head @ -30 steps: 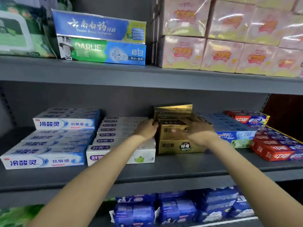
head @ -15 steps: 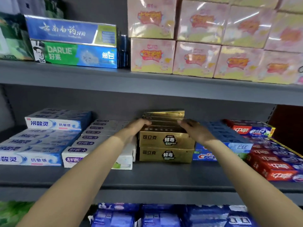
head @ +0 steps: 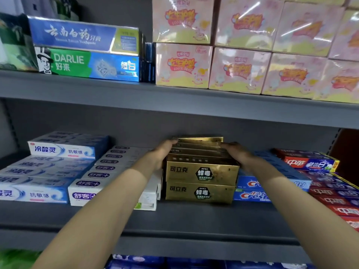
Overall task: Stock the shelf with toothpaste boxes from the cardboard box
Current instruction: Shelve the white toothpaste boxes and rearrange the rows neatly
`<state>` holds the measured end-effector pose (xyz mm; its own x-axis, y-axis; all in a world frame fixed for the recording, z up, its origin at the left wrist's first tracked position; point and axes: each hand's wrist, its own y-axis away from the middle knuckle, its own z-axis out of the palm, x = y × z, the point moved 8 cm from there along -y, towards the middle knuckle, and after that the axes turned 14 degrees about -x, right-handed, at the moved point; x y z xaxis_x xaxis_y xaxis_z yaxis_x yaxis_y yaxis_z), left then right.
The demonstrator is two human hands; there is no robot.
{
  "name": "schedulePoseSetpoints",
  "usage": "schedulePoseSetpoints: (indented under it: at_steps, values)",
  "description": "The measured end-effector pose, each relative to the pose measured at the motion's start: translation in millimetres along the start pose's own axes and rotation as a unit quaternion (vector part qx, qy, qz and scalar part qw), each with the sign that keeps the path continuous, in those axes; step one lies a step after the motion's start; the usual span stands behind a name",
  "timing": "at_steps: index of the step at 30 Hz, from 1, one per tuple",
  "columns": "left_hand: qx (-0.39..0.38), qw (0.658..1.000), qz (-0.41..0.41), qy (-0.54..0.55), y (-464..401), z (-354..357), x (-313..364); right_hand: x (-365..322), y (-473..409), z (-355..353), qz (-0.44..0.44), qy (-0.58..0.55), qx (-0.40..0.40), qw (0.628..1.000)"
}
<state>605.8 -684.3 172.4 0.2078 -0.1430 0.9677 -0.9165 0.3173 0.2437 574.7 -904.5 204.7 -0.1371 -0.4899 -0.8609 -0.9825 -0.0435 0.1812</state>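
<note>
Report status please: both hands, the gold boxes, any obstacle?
Left hand and right hand press flat on either side of the gold boxes. Stack sits on the middle shelf, rear boxes tilted. Nothing in the way.

Pink wrapped packs stacked on the upper shelf; blue packets on the bottom shelf.

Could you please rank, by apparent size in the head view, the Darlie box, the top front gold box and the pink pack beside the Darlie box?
1. Darlie box
2. Top front gold box and pink pack: too alike to rank.
</note>
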Motion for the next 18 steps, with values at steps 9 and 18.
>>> schedulePoseSetpoints:
  at_steps: [9, 18]
  values:
    - [0.010, 0.995, 0.005, 0.100, -19, -12, 14, -8, -24, -8, -0.012, -0.053, 0.004, 0.999]
    - [-0.007, 0.998, -0.001, 0.064, -20, -4, 16, -20, -19, 4, -0.020, 0.112, -0.005, 0.994]
